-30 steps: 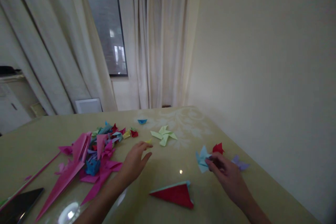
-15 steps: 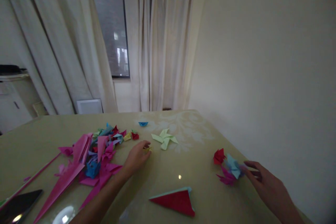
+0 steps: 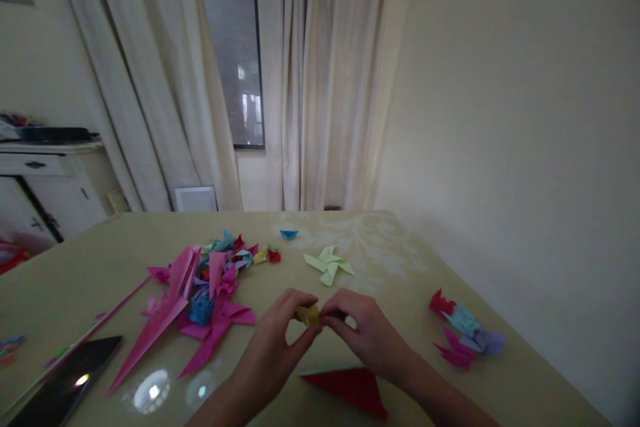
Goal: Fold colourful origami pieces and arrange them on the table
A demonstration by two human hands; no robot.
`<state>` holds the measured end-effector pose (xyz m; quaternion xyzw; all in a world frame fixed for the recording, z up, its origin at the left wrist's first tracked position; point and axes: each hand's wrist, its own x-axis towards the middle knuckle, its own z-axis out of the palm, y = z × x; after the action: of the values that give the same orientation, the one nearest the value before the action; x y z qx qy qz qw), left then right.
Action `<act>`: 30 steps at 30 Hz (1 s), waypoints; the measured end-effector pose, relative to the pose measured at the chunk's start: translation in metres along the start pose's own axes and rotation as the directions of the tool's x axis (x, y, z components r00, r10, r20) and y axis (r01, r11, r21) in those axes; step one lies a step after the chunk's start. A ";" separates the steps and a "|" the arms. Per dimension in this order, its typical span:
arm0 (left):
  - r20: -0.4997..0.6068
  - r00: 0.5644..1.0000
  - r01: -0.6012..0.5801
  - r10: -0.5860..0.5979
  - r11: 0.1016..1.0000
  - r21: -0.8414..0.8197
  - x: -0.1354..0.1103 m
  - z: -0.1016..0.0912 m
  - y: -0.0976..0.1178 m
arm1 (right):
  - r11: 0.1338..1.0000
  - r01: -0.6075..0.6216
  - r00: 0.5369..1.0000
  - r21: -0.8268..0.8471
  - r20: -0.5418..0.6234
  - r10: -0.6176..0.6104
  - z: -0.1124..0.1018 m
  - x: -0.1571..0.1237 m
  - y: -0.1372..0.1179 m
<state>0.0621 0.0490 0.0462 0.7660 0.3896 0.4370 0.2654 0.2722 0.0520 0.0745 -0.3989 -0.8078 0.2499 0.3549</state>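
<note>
Two-handed handling of a small yellow folded paper piece (image 3: 309, 315), held just above the worktop (image 3: 390, 267), near the middle of the view. The left hand (image 3: 273, 339) is curled so that its left side is gripped between thumb and fingers; by the right hand (image 3: 369, 330), its right edge is pinched between thumb and forefinger. Both grips are thus closed upon the same piece. Such thin, small work is judged easily crushed: pressure is best kept light, one grip being held steady while the other is moved, and the paper is best pinched along its folds rather than across them.

Counts. In the hands, one yellow piece is held. Beyond them, one pale green pinwheel (image 3: 329, 265) and one blue paper boat (image 3: 289, 235) are seen. Near the worktop's right edge, four pieces are grouped: one red (image 3: 442, 304), one light blue (image 3: 465, 320), one magenta (image 3: 456, 351) and one lilac (image 3: 491, 341). One large red folded sheet (image 3: 350, 388) is partly hidden by the right forearm. At left, one dark flat device (image 3: 70, 377) is shown beside a multicoloured paper heap (image 3: 220, 317), whose overlapping pieces cannot be counted.
</note>
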 end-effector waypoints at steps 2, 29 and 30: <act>-0.018 0.999 0.043 -0.042 0.999 0.033 -0.003 -0.014 -0.015 | 0.996 -0.014 0.998 -0.087 0.065 0.020 0.001 0.013 0.008; 0.082 0.938 0.156 -0.338 0.621 0.768 0.095 -0.016 -0.136 | 0.744 -0.295 0.955 -0.600 -0.155 0.253 -0.048 0.128 0.169; 0.111 0.935 0.139 -0.336 0.636 0.759 0.089 -0.013 -0.132 | 0.760 -0.262 0.964 -0.595 -0.127 0.233 -0.038 0.139 0.166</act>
<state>0.0307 0.1967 -0.0048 0.7957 0.5956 0.1054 0.0327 0.3186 0.2634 0.0363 -0.6000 -0.7770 0.0132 0.1903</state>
